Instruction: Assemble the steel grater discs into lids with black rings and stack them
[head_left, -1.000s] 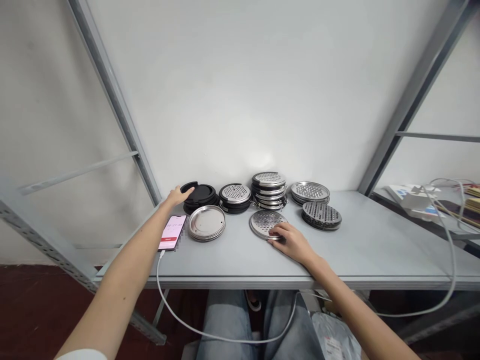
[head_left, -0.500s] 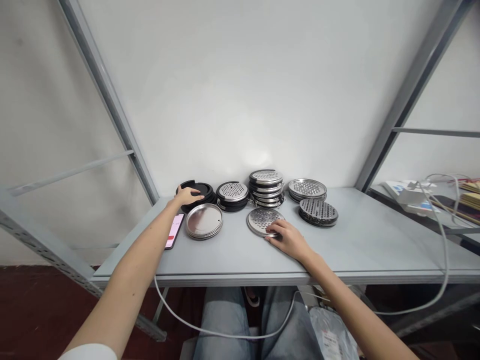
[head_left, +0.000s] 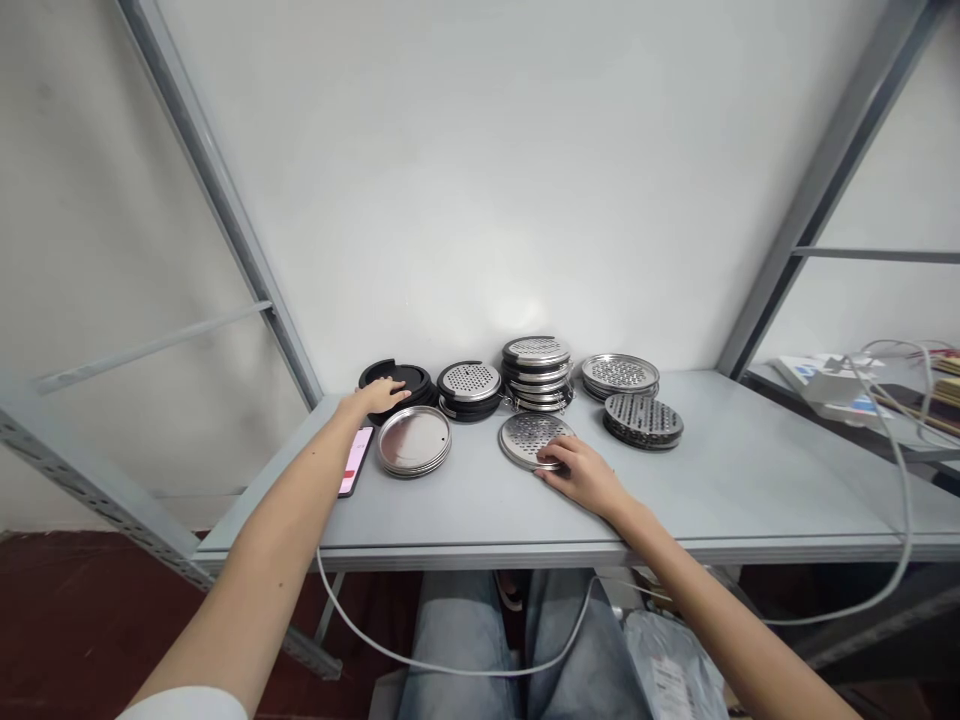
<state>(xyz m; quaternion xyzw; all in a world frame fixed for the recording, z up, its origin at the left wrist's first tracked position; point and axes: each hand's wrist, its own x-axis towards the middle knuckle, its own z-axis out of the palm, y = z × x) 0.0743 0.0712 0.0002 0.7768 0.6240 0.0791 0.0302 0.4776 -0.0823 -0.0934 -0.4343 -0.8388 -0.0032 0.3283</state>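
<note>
My left hand [head_left: 384,395] lies over the stack of black round rings [head_left: 409,378] at the back left, its fingers stretched across the top. Curled at the near right edge of a flat perforated metal disc [head_left: 529,437], like a grater plate, is my right hand [head_left: 577,474]. Its fingertips are on the disc's holes and its thumb is by the rim. A stack of plain shiny metal lids [head_left: 414,440] sits between my hands. Behind them stand a black stack topped by a perforated metal disc [head_left: 470,382] and a taller stack of black-and-metal discs [head_left: 536,372] with small chains.
To the right are a stack of rimmed grater discs [head_left: 621,372] and a stack of dark perforated discs [head_left: 643,422]. A phone [head_left: 356,462] lies left of the lids. A white cable [head_left: 450,672] hangs below the table edge [head_left: 480,556]. Metal shelf posts [head_left: 225,200] flank the table.
My left hand's fingers have drawn closer together on the black stack. The view has shifted slightly, while my right hand stays at the perforated disc.
</note>
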